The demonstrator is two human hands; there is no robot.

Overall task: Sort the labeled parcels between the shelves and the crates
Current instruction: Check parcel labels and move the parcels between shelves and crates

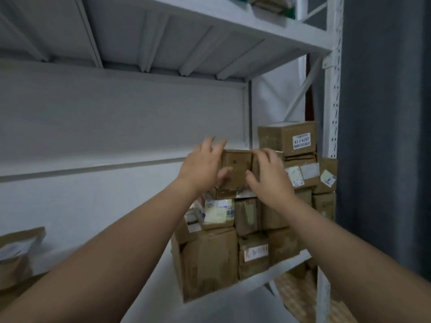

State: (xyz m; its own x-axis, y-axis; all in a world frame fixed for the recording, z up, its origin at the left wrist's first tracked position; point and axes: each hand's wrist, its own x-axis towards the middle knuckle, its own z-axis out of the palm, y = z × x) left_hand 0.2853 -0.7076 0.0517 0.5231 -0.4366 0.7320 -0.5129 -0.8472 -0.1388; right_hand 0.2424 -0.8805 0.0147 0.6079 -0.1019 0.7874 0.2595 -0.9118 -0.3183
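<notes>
Head view is showing a small parcel (235,169) sitting on top of a stack of brown cardboard parcels (210,257), at the right end of a white metal shelf (275,273). Both hands are reaching up to it. The left hand (205,166) is lying against the small parcel's left side, with its fingers spread and fairly straight above the top corner and its thumb crossing the front face. It is touching rather than clutching, though motion blur is softening its outline. The right hand (270,178) is grasping the small parcel's right part, fingers bending over the top edge and thumb pressing on the front.

Just right of the small parcel and a little higher, a box (275,138) is sitting with a white label (301,141) reading 43-2-4207. Below the small parcel, further parcels are standing in rows, several carrying labels too blurred to read. Right of the small parcel, a perforated white post (332,108) is rising at the rack's corner, with a dark grey surface (384,136) beyond it. Above the small parcel, the ribbed underside of an upper shelf (163,31) is spreading across the view. Far down to the left of the small parcel, a tan packet (18,248) is lying at the edge of view.
</notes>
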